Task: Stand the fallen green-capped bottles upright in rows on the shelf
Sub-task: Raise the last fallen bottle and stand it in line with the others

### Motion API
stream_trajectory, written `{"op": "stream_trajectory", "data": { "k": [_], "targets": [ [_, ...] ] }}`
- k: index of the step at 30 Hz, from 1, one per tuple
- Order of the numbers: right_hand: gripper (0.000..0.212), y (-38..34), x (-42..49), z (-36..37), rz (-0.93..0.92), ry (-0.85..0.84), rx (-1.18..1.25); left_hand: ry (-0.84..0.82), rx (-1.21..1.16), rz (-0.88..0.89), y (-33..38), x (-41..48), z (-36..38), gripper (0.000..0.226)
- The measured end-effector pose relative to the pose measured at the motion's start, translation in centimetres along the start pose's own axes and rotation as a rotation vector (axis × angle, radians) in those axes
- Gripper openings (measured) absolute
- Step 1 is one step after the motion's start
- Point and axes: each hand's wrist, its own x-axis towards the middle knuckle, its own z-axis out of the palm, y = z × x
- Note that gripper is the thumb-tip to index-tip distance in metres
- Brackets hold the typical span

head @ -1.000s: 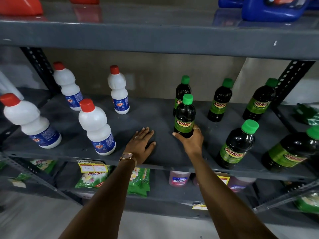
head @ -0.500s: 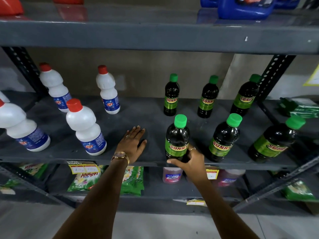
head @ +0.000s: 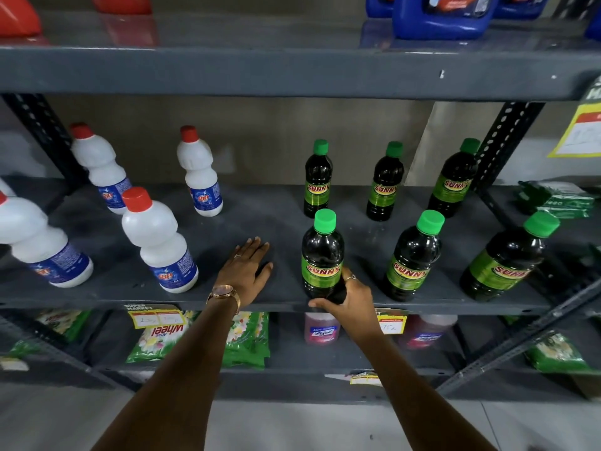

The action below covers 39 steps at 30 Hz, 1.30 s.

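Note:
Several dark green-capped bottles stand upright in two rows on the grey middle shelf point(head: 286, 222). My right hand point(head: 349, 301) grips the base of the front-left green-capped bottle point(head: 322, 252), which stands at the shelf's front edge. Two more stand to its right in the front row point(head: 414, 255) point(head: 507, 258). Three stand in the back row point(head: 318, 180) point(head: 386, 182) point(head: 455, 179). My left hand point(head: 248, 271) lies flat and open on the shelf, left of the held bottle.
White red-capped bottles point(head: 159, 240) stand on the shelf's left half. Green packets point(head: 556, 198) lie at far right beyond the slotted post point(head: 502, 148). The upper shelf point(head: 292, 70) hangs close above. Detergent bags point(head: 156, 336) and pink bottles point(head: 320, 330) sit on the shelf below.
My right hand has drawn the bottle from mid-shelf toward the front edge, into line with the front row. My left hand has stayed flat on the shelf.

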Motion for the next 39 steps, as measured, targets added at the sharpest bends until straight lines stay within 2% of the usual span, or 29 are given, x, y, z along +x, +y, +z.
{"op": "stream_trajectory", "data": {
  "k": [6,9,12,13,15,17,19,21,22,24,27,32,39],
  "targets": [
    [0.078,-0.3,-0.2,-0.2,0.007,-0.045,-0.058,0.008,0.018,-0.015,0.5,-0.1,-0.2,0.054],
    [0.080,-0.7,-0.5,-0.4,0.021,-0.070,-0.040,0.035,-0.001,-0.078,0.9,-0.3,-0.6,0.056],
    [0.092,-0.1,-2.3,-1.0,0.027,-0.069,0.051,0.238,-0.063,-0.128,2.1,-2.5,-0.6,0.053],
    [0.088,0.4,-3.5,-1.5,0.034,-0.033,0.084,0.332,-0.120,-0.132,3.2,-3.9,-0.5,0.053],
    [0.059,1.8,-6.8,-3.1,0.020,0.107,0.114,0.486,-0.281,-0.121,7.0,-7.4,0.1,0.050],
    [0.030,4.0,-9.7,-5.4,-0.003,0.354,0.145,0.522,-0.450,-0.042,12.2,-10.8,1.4,0.044],
    [0.035,6.3,-10.4,-8.4,0.035,0.637,0.196,0.422,-0.538,0.089,17.1,-12.5,3.1,0.046],
    [0.062,7.9,-9.4,-11.8,0.151,0.766,0.201,0.305,-0.593,0.180,21.4,-11.8,4.6,0.058],
    [0.077,8.4,-8.4,-13.4,0.207,0.756,0.173,0.281,-0.614,0.176,22.8,-10.8,5.2,0.067],
    [0.096,9.7,-6.2,-16.3,0.238,0.661,0.117,0.269,-0.656,0.059,25.1,-8.1,6.0,0.087],
    [0.094,11.9,-4.0,-18.4,0.240,0.538,0.076,0.254,-0.663,-0.148,26.1,-4.5,7.3,0.101],
    [0.071,14.1,-3.7,-19.1,0.208,0.514,0.031,0.347,-0.564,-0.205,26.7,-2.7,10.1,0.084],
    [0.081,14.8,-3.9,-19.4,0.145,0.471,0.057,0.467,-0.698,-0.299,27.6,-2.6,10.4,0.070]
  ]
}}
